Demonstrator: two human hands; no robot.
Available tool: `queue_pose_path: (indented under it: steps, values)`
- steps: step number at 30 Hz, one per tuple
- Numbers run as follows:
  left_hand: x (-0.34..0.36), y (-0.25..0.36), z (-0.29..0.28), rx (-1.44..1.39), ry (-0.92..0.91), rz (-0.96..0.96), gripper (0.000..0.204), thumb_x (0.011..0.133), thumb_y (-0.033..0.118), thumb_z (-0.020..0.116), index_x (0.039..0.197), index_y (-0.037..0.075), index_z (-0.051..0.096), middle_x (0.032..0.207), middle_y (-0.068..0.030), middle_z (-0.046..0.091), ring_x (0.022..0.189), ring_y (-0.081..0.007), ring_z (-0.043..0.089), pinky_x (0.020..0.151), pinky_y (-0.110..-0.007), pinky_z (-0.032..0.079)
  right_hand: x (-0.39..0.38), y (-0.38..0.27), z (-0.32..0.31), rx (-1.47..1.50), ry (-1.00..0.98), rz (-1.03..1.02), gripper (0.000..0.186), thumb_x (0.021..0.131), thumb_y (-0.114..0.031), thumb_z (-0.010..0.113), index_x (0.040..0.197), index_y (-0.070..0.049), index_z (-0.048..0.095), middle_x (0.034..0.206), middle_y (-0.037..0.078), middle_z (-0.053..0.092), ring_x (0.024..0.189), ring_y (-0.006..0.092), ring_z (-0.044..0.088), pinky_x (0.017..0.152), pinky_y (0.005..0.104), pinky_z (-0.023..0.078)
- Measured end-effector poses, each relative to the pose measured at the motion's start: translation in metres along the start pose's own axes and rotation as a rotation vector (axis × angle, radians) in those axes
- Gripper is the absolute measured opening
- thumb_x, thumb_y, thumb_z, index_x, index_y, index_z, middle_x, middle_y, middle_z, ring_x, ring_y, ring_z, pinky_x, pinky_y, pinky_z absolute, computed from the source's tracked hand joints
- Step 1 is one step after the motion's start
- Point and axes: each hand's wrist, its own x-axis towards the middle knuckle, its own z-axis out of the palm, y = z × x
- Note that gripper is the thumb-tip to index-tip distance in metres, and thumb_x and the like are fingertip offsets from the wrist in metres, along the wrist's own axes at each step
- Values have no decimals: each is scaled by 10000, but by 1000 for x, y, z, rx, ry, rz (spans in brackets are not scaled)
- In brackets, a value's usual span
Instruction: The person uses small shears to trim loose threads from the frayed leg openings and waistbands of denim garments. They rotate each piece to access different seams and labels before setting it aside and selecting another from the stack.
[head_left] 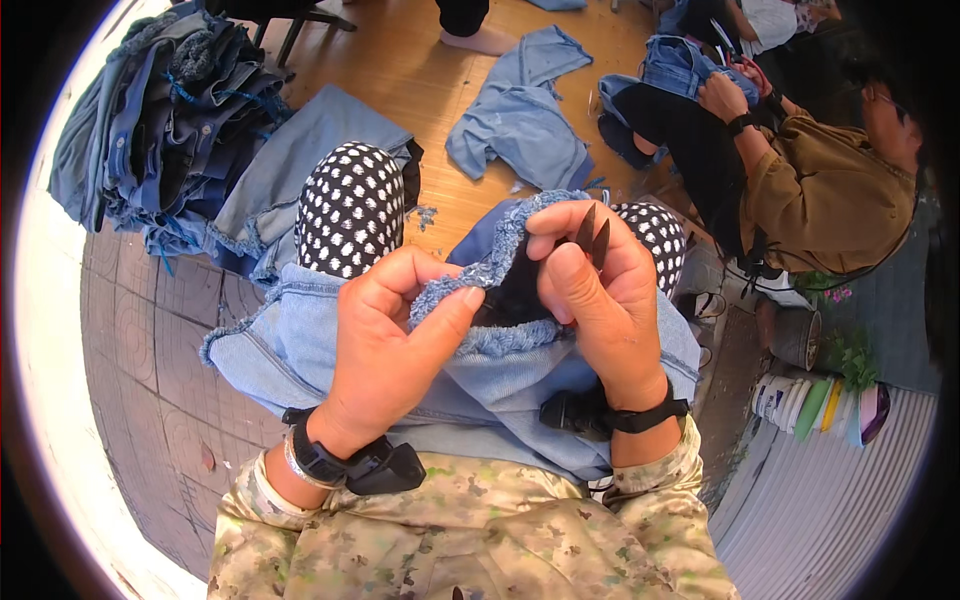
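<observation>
**Frayed denim edge (pixel 512 230) spread between two hands**

The denim piece (pixel 450 375) lies across the lap, its edge raised between the patterned knees (pixel 350 210). This likely goes best with that edge spread evenly and the dark pointed tool (pixel 601 243) turned clear of the left hand (pixel 385 330).

The left thumb and forefinger are closed in a pinch on the edge. The right hand (pixel 615 300) curls around the tool, points up, forefinger against the edge and slightly apart from the thumb; I cannot tell what its hidden fingers grip.

Beyond, loose denim (pixel 525 120) lies on the wooden floor (pixel 425 60), a denim pile (pixel 185 110) by its left edge.
</observation>
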Motion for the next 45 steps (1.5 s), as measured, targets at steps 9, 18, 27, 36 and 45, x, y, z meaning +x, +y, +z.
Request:
queue_pose_path:
  steps: [9, 18, 27, 36, 45]
  values:
    - [5, -1, 13, 190, 96, 210, 89, 824, -32, 680, 895, -22, 627, 813, 2, 617, 755, -48, 544, 671, -208, 438, -10, -4, -16, -408, -64, -199, 173, 898, -121, 615, 985, 20, 567, 810, 81, 514, 630, 138, 486, 576, 264, 417]
    - [9, -3, 15, 542, 138, 433, 168, 726, -20, 737, 862, 24, 647, 673, -50, 562, 579, -130, 517, 541, -244, 400, -10, -8, -15, -627, -30, -226, 184, 808, -81, 706, 932, 17, 613, 784, 103, 551, 614, 216, 556, 550, 311, 440]
    - [10, -1, 19, 622, 138, 465, 190, 701, -30, 742, 853, 26, 644, 671, -58, 559, 568, -155, 528, 527, -260, 409, -8, -12, -15, -624, -46, -228, 171, 800, -72, 712, 911, 15, 616, 766, 106, 563, 611, 215, 567, 544, 308, 447]
    - [8, -4, 20, 627, 143, 461, 195, 698, -19, 748, 857, 26, 644, 682, -54, 568, 573, -156, 536, 531, -259, 417, -7, -10, -19, -543, -70, -156, 130, 813, -51, 699, 890, 19, 622, 755, 86, 570, 577, 156, 558, 518, 272, 430]
    - [9, -3, 18, 591, 134, 412, 179, 711, -5, 744, 857, 19, 643, 676, -52, 567, 576, -148, 530, 539, -261, 413, -7, -1, -21, -311, 23, -185, 185, 811, -53, 715, 949, 31, 623, 794, 51, 560, 612, 80, 525, 528, 233, 420]
